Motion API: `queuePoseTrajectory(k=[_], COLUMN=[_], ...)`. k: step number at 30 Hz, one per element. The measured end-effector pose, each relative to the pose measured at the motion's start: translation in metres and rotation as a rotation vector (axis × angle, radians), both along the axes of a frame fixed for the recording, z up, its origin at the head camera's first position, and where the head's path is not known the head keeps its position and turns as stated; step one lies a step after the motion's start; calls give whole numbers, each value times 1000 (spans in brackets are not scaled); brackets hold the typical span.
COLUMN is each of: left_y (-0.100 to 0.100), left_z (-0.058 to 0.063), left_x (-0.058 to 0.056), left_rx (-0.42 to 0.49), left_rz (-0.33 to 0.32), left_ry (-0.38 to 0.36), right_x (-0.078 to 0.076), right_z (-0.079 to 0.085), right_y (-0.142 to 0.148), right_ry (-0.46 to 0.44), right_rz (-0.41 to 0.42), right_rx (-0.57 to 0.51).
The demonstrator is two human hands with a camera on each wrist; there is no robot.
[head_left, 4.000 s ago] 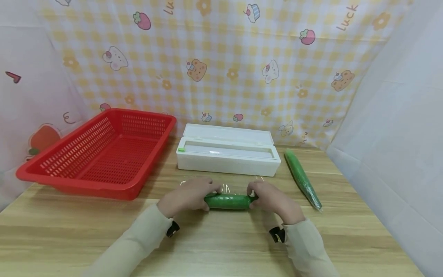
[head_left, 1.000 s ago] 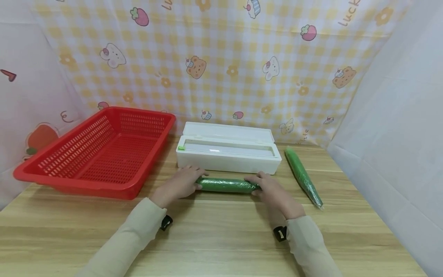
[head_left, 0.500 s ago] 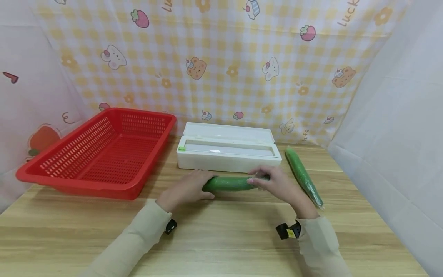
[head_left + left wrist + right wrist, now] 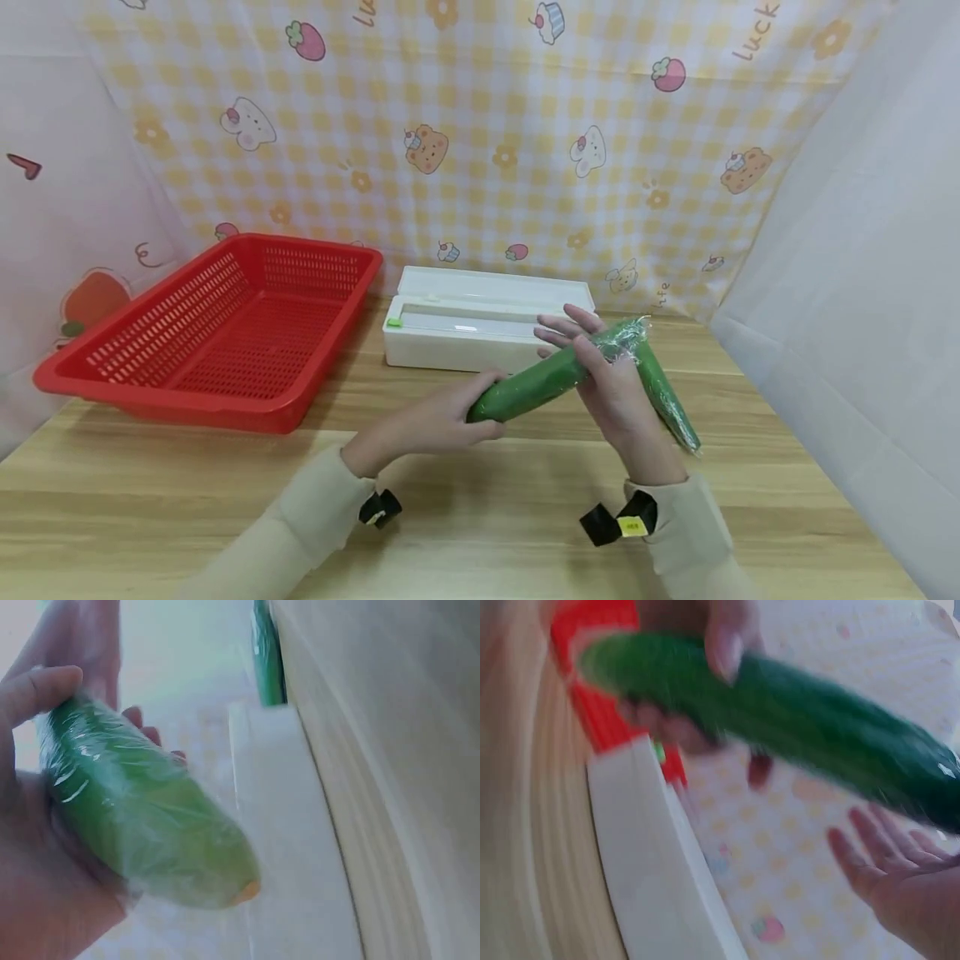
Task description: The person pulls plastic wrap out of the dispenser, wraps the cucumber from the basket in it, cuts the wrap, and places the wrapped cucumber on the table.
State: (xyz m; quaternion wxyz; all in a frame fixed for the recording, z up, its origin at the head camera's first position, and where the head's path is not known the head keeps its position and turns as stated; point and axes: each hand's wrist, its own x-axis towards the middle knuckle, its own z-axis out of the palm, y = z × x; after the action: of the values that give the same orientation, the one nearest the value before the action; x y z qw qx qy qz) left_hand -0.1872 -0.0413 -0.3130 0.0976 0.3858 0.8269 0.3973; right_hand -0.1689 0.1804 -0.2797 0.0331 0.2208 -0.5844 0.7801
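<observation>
In the head view, my left hand grips the lower left end of a cucumber that is lifted off the table and tilted up to the right. Clear plastic film bunches around its upper end. There my right hand supports it, fingers extended and spread behind, thumb lying along the front. Wrinkled film on the cucumber shows close up in the left wrist view. The right wrist view has the right hand palm up with straight fingers, below the cucumber.
A white cling film box stands behind the hands, its lid raised and a green slider at its left. To the left is a red plastic basket. A second film-wrapped cucumber lies on the wooden table at right.
The cucumber, earlier level on the table between both hands, has been rolled away from me, then lifted and tilted right end up. My right hand has risen and its fingers have spread.
</observation>
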Motion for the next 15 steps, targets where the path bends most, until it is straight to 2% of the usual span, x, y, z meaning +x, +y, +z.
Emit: queuePoseTrajectory(k=[2,4,8,10,11,13,15], left_y=[6,11,15,15,16,17,18], left_z=[0,0,-2,-2,-2,-2,-2], left_x=[5,9,14,15,15,17,19], left_rx=[-7,-15,-21,-9,6,50,81], left_rz=[38,91,225,254,251,202,138], left_ry=[45,128,399,509,537,511,419], right_x=[3,7,15,17,18,19,19], right_z=[2,4,13,17,19,21,22], right_y=[-8,-14,-17,-17,-16,-13,-11], right_ry=[-12,-24,-80,-104,-108,-82,-17], right_rz=[33,23,-70,-113,-109,-48,46], right_rx=[-164,-324,-555,-635,-665,-696,-691])
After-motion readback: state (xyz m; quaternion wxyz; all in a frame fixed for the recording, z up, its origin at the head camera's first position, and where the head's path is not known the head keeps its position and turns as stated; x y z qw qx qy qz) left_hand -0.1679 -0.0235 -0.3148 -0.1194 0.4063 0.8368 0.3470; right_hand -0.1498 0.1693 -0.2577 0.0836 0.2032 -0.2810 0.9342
